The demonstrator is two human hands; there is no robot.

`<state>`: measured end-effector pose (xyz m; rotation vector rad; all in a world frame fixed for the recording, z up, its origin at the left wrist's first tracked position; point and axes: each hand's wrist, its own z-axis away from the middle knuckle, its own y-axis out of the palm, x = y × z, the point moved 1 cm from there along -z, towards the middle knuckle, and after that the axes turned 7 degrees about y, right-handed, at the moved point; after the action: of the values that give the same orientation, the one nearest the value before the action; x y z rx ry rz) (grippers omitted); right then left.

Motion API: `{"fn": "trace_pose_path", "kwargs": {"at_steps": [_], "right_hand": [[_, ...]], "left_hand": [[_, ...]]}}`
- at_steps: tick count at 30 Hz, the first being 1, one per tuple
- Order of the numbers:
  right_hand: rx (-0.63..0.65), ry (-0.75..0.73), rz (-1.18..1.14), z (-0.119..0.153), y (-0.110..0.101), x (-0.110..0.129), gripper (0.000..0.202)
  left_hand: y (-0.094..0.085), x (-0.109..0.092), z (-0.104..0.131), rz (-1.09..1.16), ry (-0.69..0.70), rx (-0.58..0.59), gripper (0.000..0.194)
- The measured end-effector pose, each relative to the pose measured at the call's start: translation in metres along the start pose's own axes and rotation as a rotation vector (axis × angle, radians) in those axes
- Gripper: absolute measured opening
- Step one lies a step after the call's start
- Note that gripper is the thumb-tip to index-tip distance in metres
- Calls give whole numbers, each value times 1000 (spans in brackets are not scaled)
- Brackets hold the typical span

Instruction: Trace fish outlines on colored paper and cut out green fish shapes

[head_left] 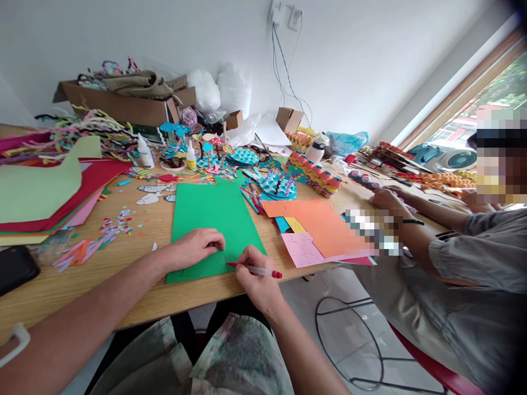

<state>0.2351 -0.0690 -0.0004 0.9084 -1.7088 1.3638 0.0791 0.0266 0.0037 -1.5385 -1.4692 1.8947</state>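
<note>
A large green paper sheet (212,214) lies on the table in front of me. My left hand (197,247) rests on its lower part, fingers loosely curled together, with nothing visible in them. My right hand (258,282) grips a red pen (263,271), a clear-barrelled one with a red end, its tip at the sheet near the lower right. Faint drawn lines show on the green between my hands. Just right of the sheet lie an orange sheet (327,227) and a pink sheet (300,249) with drawn outlines.
Stacked coloured paper (45,192), paper scraps (117,222) and a black phone (16,269) are at left. Behind stand glue bottles (145,152), decorated blue crafts (278,184) and a cardboard box (119,104). A person (473,247) sits at right beside a stool (349,340).
</note>
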Motion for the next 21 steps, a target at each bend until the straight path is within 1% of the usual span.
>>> {"fn": "trace_pose_path", "kwargs": {"at_steps": [5,8,11,21], "right_hand": [[47,11,-62,1,0,-2,8],[22,23,-85,1,1,-2,9],[-2,25,-61,1,1,-1,9],[44,9,-3,1,0,0,9]], "left_hand": [[0,2,0,8,15,0,15],[1,2,1,6,16,-1,16],[0,1,1,3,11,2,15],[-2,-3,0,-1,9,-4,14]]}}
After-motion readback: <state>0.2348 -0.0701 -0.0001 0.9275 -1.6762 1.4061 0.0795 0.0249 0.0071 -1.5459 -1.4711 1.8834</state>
